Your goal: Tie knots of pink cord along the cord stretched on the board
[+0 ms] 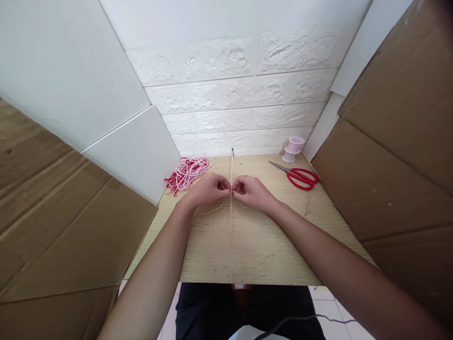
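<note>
A pale cord (pixel 230 236) runs straight down the middle of the wooden table (pixel 269 245), from a small dark hook (pixel 232 150) at the wall to the near edge. Its upper stretch looks knotted or braided (pixel 232 166). My left hand (pixel 211 188) pinches at the cord from the left, fingertips together. From the right, my right hand (pixel 250 191) pinches at the same spot, its fingertips almost meeting the left ones. Loose thin cord ends (pixel 208 211) curve out below my left hand. The exact strands between the fingertips are too small to make out.
A heap of red and pink-white cords (pixel 187 174) lies at the back left. Red-handled scissors (pixel 299 177) and two stacked spools (pixel 293 147) are at the back right. Cardboard sheets (pixel 396 179) flank both sides; a white brick-pattern wall (pixel 226 94) stands behind.
</note>
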Tool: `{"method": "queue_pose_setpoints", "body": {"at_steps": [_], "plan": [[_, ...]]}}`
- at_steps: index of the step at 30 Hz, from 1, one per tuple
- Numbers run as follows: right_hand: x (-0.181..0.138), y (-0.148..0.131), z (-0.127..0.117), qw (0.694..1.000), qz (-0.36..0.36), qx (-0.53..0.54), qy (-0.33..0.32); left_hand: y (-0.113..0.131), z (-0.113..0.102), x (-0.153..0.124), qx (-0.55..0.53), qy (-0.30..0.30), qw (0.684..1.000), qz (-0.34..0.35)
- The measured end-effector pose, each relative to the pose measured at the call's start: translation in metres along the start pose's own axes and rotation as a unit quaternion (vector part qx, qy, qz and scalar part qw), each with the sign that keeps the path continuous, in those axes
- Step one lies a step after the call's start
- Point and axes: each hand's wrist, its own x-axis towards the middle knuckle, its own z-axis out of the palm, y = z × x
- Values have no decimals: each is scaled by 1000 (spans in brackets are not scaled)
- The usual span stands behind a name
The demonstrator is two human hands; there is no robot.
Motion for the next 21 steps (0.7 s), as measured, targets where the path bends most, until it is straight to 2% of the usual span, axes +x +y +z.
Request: {"method": "queue_pose_setpoints", "body": {"at_steps": [13,21], "plan": [[0,-2,0,1000,0,14,5,-9,-4,0,-71,-7,996,-44],[0,-2,1,1000,2,21,7,-3,-6,-3,-67,-27,997,-30]]}}
